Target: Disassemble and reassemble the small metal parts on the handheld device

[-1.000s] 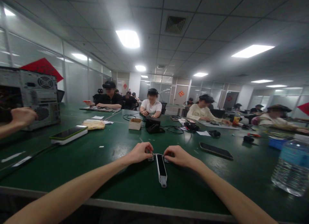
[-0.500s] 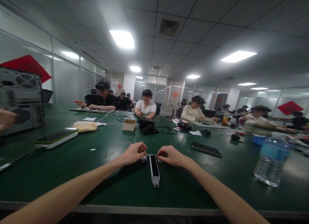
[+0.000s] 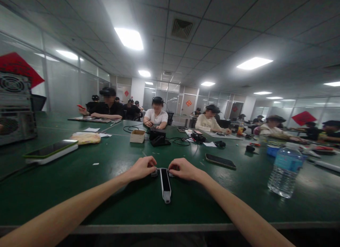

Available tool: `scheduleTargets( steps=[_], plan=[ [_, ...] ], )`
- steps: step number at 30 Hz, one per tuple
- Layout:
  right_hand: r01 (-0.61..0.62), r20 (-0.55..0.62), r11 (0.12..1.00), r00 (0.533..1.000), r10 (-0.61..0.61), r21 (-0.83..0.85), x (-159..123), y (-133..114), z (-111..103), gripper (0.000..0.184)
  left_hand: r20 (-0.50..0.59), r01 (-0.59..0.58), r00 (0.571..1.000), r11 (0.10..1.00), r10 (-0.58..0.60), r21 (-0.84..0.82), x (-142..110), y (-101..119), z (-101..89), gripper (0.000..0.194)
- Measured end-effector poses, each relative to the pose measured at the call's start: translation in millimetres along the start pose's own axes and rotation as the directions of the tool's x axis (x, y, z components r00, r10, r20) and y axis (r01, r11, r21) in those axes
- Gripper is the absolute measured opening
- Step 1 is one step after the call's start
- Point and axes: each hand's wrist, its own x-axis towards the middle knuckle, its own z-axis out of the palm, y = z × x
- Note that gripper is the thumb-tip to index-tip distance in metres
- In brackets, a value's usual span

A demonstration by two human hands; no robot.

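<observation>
My left hand [image 3: 140, 168] and my right hand [image 3: 183, 169] rest on the green table at either side of the far end of a slim white device with a black top face [image 3: 165, 183], which lies lengthwise pointing toward me. A small grey part [image 3: 154, 173] sticks out on its left side, pinched by my left fingertips. A matching part [image 3: 171, 174] on its right side sits under my right fingertips. My fingers hide most of both parts.
The green workbench [image 3: 79, 190] holds a water bottle [image 3: 284, 170], a phone [image 3: 220, 161], a tablet-like device [image 3: 50, 151], a computer case [image 3: 14, 108], a cardboard box [image 3: 137, 136] and black cables. Several co-workers sit along the far side.
The whole view has swung so that table items sit further left and smaller in frame. My hands stay at the device. A co-worker's hand by the computer case has left the view.
</observation>
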Motion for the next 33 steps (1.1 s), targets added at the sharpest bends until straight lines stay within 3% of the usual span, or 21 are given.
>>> scheduleTargets(
  steps=[14,20,33],
  plan=[
    [-0.011,-0.005,0.999,1.000,0.012,0.053,-0.5,3.4,3.9,0.016,-0.035,-0.059,0.998,0.998,0.059,-0.001,-0.8,-0.5,2.6,0.024],
    [0.007,-0.016,0.999,1.000,-0.006,0.054,-0.2,4.2,3.7,0.016,-0.040,-0.034,0.999,0.997,0.031,-0.076,-0.3,-0.4,3.7,0.017],
    [-0.001,-0.013,0.999,1.000,0.001,0.051,0.1,6.3,5.5,0.016,-0.061,-0.096,0.994,0.981,0.087,-0.168,1.7,-4.9,6.5,0.020]
  ],
)
